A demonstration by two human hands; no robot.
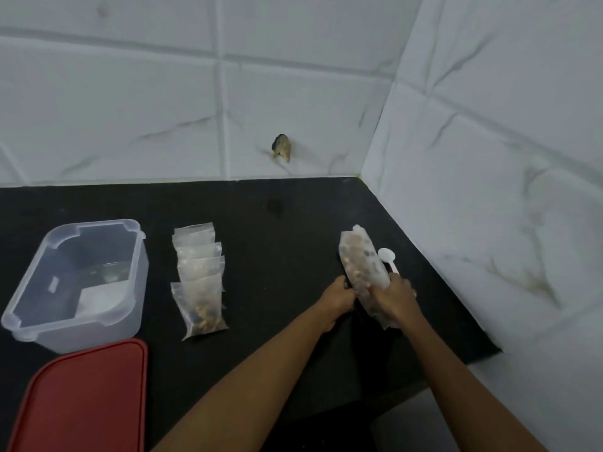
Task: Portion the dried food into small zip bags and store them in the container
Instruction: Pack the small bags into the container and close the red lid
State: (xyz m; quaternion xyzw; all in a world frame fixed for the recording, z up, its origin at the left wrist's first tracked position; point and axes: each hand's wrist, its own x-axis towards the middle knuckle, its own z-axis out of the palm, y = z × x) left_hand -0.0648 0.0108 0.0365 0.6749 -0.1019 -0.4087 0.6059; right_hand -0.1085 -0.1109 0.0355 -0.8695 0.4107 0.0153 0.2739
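Observation:
A large clear bag of dried food (pixel 360 259) lies on the black counter at the right, and both hands grip its near end. My right hand (pixel 396 296) is closed on the bag and also holds a white plastic spoon (pixel 388 257), whose bowl points away from me. My left hand (pixel 337 296) pinches the bag's left edge. Several small filled zip bags (pixel 200 278) lie overlapping in a row in the middle of the counter. A clear plastic container (pixel 130 288) stands open at the left.
The container's red lid (pixel 88 399) lies flat at the near left corner. White marbled wall panels close off the back and the right side of the black counter (pixel 287 230). A small chipped hole (pixel 282 148) marks the back wall.

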